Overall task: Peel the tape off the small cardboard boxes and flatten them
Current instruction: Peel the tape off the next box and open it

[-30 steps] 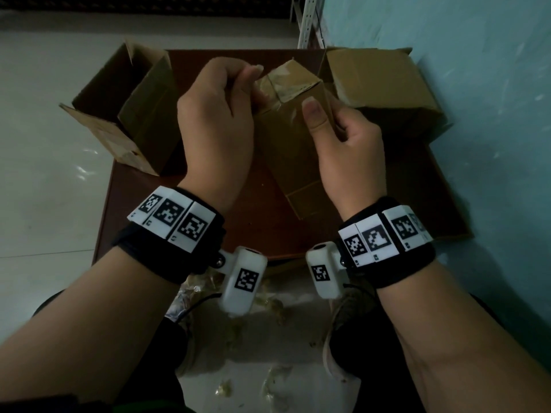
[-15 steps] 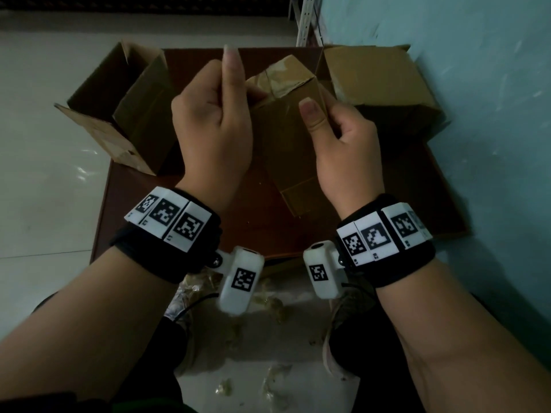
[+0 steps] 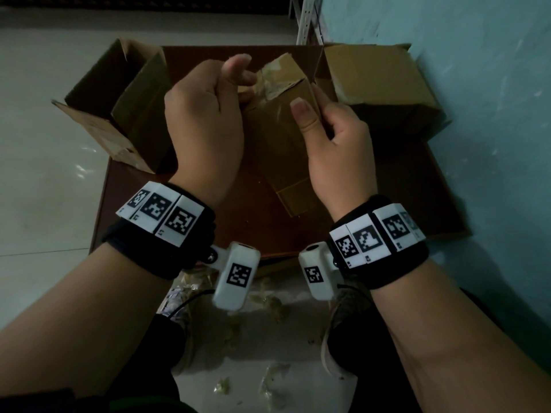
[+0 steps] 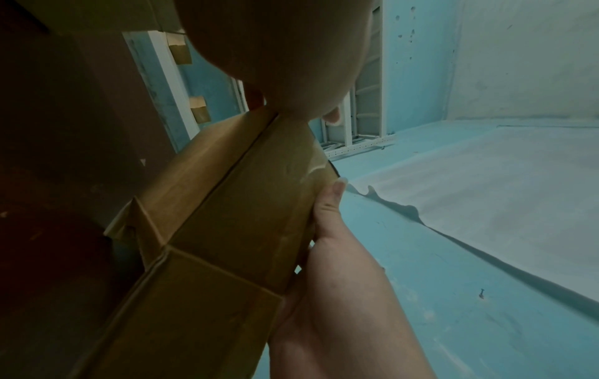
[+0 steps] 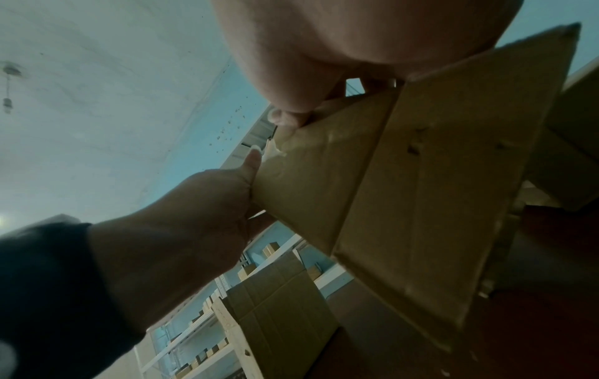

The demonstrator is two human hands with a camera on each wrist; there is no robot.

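Observation:
I hold a small tall cardboard box (image 3: 280, 138) tilted above a dark brown board (image 3: 417, 189). My right hand (image 3: 337, 138) grips its right side, thumb flat on the front face. My left hand (image 3: 208, 114) is curled at the box's upper left corner, where thumb and fingertips pinch the lifted edge of clear tape (image 3: 274, 81) across the top flap. In the right wrist view the box (image 5: 405, 179) shows a curled tape edge (image 5: 275, 148) beside my left thumb. In the left wrist view the box (image 4: 233, 205) has glossy tape (image 4: 311, 164) near my right thumb (image 4: 330, 200).
An opened larger box (image 3: 119, 108) lies on the board's left edge and a closed box (image 3: 378, 84) sits at the back right. A teal wall (image 3: 492, 114) runs close on the right. Crumpled tape scraps (image 3: 268, 383) litter the floor by my shoes (image 3: 340, 323).
My left hand's fingers shifted at the box's top corner: the index finger rose, then curled back while the thumb came up. The right hand kept its grip and the box barely moved.

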